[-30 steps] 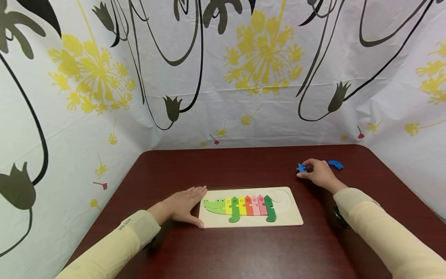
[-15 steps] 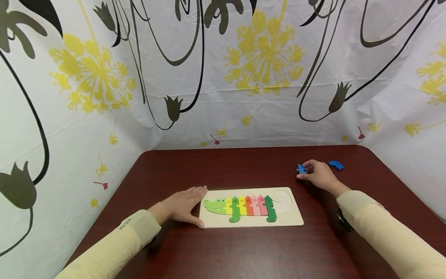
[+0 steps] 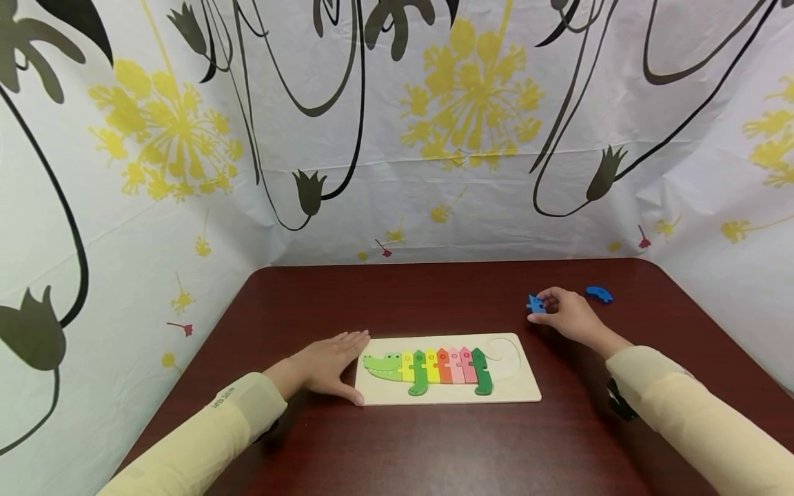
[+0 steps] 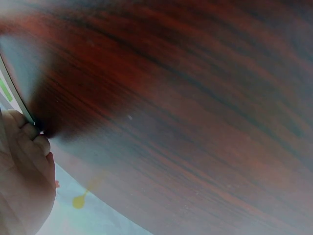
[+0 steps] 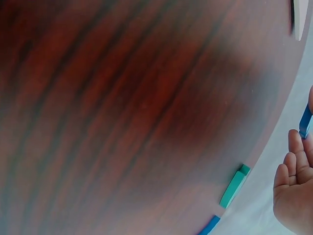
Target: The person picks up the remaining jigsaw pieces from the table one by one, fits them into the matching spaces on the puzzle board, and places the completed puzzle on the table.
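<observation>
Your left hand (image 3: 327,365) partly hides the pale rectangular wooden board (image 3: 384,397); marks on its multicoloured crocodile pieces (image 3: 443,372) are too small to read. Your right hand (image 3: 573,317) covers some of the jagged blue puzzle piece (image 3: 535,304); the right wrist view's edge crops both.

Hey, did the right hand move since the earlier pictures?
Yes, a little: the right hand, pinching a blue puzzle piece, has come nearer, away from the far edge of the table.
</observation>
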Action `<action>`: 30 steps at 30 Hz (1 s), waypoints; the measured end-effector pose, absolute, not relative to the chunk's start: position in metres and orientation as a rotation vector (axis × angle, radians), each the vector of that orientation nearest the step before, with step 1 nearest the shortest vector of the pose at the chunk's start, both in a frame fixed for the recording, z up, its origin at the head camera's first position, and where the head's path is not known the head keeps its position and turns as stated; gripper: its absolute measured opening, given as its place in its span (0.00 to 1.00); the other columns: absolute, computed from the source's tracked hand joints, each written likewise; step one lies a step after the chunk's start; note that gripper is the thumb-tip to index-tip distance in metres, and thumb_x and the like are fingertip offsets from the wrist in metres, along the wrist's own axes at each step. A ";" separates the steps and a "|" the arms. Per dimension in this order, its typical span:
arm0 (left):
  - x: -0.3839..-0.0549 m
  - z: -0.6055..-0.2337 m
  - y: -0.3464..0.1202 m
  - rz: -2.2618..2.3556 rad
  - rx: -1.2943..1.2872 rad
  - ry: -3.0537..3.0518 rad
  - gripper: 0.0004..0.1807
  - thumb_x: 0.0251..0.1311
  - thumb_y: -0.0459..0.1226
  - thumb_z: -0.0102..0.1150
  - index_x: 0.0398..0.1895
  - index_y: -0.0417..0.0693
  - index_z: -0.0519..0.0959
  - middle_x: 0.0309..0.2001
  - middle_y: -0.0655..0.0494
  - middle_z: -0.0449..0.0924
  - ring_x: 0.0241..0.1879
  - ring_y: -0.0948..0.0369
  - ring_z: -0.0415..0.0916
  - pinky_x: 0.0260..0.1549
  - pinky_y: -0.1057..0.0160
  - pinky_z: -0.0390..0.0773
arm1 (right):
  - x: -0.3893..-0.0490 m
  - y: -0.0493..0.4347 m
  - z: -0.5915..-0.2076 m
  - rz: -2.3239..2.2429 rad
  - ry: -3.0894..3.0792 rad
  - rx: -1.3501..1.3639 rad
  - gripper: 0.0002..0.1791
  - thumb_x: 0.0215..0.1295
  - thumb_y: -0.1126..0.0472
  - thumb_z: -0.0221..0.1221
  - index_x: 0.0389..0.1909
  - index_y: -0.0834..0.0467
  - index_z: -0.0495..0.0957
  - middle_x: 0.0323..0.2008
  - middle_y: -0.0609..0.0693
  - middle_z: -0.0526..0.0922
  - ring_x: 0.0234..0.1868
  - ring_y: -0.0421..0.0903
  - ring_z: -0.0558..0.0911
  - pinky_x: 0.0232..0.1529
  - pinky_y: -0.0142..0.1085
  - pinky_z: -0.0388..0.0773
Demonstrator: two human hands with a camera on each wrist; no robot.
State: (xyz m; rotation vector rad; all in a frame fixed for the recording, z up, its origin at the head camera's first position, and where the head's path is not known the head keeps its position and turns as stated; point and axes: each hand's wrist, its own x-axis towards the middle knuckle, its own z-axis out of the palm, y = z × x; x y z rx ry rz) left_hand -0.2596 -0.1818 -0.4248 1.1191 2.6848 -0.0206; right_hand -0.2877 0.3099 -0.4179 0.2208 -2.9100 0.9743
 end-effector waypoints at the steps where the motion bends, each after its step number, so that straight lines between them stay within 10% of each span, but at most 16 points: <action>1: -0.260 -0.425 -0.182 -0.021 1.121 2.685 0.66 0.46 0.79 0.45 0.78 0.45 0.44 0.77 0.52 0.41 0.75 0.58 0.40 0.70 0.58 0.47 | -0.287 0.310 -0.418 0.974 -2.908 0.223 0.32 0.62 0.51 0.66 0.55 0.71 0.69 0.48 0.67 0.77 0.49 0.62 0.76 0.46 0.54 0.76; 30: -0.260 -0.427 -0.183 -0.033 1.124 2.695 0.66 0.45 0.80 0.44 0.78 0.45 0.44 0.77 0.53 0.41 0.75 0.58 0.40 0.70 0.58 0.48 | -0.258 0.294 -0.415 1.109 -2.853 0.253 0.32 0.60 0.49 0.67 0.54 0.68 0.71 0.44 0.60 0.78 0.45 0.55 0.76 0.39 0.42 0.78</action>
